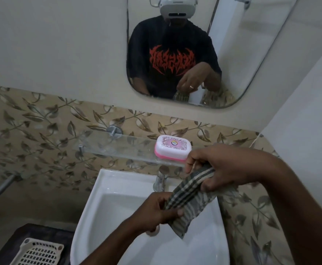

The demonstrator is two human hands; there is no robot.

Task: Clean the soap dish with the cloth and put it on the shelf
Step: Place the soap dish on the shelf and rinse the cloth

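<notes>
**Glass shelf already has the soap dish on it, cloth in both hands**

White washbasin [106, 211] is the biggest thing here, so I'll place everything off that. Above its back rim, against the leaf-patterned tile, there's a clear glass shelf [118, 150], and the pink-and-white soap dish [173, 147] sits on the shelf's right end with its lid closed. Nobody's touching it.

Over the basin, the striped cloth [191, 197] is stretched between the two hands. Right hand [219, 167] is clenched round the upper end, just below and right of the dish; left hand [160, 211] pinches the lower end over the bowl.

My guess: either the wiping hasn't started and the cloth is being readied, or it's done and the dish is back. Can't tell which. If it still needs cleaning, next move means freeing one hand to lift the dish off.

In the way: the chrome tap [161, 179] sits right under the dish, and the shelf edge is close to the right knuckles. A plastic basket [38, 253] sits lower left of the basin, out of it.
</notes>
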